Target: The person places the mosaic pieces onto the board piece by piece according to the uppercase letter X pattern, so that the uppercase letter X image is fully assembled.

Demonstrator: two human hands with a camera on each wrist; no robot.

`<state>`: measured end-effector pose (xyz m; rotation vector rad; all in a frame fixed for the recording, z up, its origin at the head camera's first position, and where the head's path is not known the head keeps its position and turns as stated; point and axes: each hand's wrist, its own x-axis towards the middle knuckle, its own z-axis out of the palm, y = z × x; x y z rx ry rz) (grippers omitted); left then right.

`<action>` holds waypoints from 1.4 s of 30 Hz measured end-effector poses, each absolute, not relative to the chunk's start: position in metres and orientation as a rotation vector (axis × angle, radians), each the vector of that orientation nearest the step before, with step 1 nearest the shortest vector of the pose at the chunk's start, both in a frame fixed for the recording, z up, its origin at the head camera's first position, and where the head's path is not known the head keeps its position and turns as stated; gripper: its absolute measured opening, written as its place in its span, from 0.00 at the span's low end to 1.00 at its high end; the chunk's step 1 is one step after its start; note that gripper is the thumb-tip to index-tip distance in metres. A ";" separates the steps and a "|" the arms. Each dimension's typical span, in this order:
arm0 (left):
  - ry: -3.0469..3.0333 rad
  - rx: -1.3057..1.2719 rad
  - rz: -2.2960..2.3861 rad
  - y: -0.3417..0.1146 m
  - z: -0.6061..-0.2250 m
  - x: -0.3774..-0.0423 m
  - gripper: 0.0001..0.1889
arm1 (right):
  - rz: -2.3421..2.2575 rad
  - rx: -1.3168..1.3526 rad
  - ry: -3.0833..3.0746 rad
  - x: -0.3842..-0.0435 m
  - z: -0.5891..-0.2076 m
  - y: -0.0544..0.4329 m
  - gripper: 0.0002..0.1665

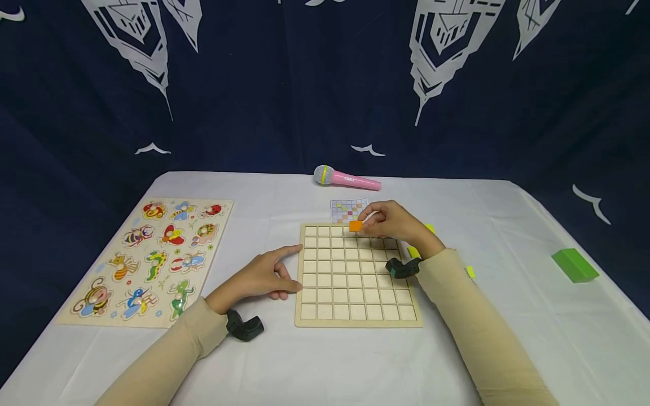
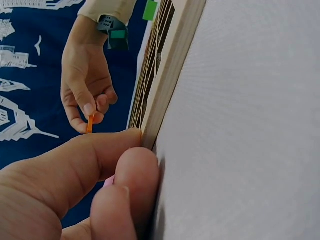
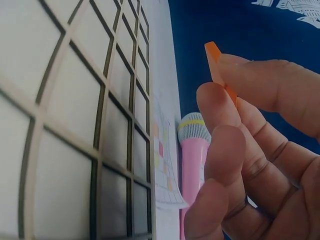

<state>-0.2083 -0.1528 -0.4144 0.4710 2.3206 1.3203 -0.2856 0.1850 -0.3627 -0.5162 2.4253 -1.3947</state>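
Observation:
Between thumb and fingers my right hand [image 1: 390, 221] pinches a small orange square tile [image 1: 355, 226], held above the far edge of a wooden grid board [image 1: 359, 323]. The right wrist view shows the orange tile [image 3: 214, 57] edge-on, apart from the board. My left hand [image 1: 264, 274] touches the board's left edge with its index finger and thumb; the other fingers curl loosely and grip nothing. Just beyond the board lies a paper card [image 1: 340, 207] printed with a coloured grid pattern, partly covered by my right hand.
A pink toy microphone [image 1: 350, 179] lies behind the card. An insect picture puzzle [image 1: 205, 268] is at left. Yellow-green pieces [image 1: 413, 252] lie by the right forearm, partly hidden. A green block [image 1: 575, 265] sits near the table's right edge.

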 end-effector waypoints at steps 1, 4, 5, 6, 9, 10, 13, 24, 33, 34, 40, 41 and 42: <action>2.319 0.469 1.323 -0.153 -0.415 -0.208 0.49 | -1.389 -0.520 2.427 -0.286 -0.363 0.182 0.17; 2.317 0.472 1.326 -0.153 -0.416 -0.209 0.49 | -1.393 -0.524 2.424 -0.287 -0.366 0.176 0.18; 2.314 0.472 1.329 -0.154 -0.416 -0.209 0.49 | -1.396 -0.525 2.424 -0.287 -0.367 0.174 0.17; 2.312 0.469 1.333 -0.154 -0.416 -0.209 0.49 | -1.397 -0.528 2.426 -0.287 -0.368 0.172 0.17; 2.310 0.465 1.336 -0.154 -0.417 -0.209 0.49 | -1.400 -0.530 2.431 -0.288 -0.371 0.167 0.16; 2.310 0.464 1.336 -0.154 -0.417 -0.209 0.49 | -1.404 -0.525 2.425 -0.288 -0.372 0.165 0.16; 2.313 0.461 1.333 -0.154 -0.417 -0.209 0.49 | -1.405 -0.506 2.415 -0.288 -0.374 0.161 0.16; 2.316 0.460 1.327 -0.153 -0.417 -0.210 0.49 | -1.308 -0.462 2.484 -0.290 -0.373 0.143 0.19; 2.304 0.447 1.327 -0.153 -0.415 -0.209 0.49 | -1.228 -0.497 2.490 -0.290 -0.374 0.126 0.16; 2.304 0.445 1.327 -0.153 -0.415 -0.209 0.49 | -1.217 -0.511 2.488 -0.290 -0.374 0.124 0.16; 2.310 0.440 1.324 -0.153 -0.414 -0.209 0.49 | -1.169 -0.586 2.482 -0.289 -0.376 0.115 0.12; 2.311 0.440 1.323 -0.153 -0.414 -0.209 0.49 | -1.161 -0.591 2.486 -0.289 -0.376 0.114 0.12; 2.311 0.442 1.322 -0.153 -0.415 -0.209 0.49 | -1.153 -0.598 2.491 -0.289 -0.376 0.113 0.11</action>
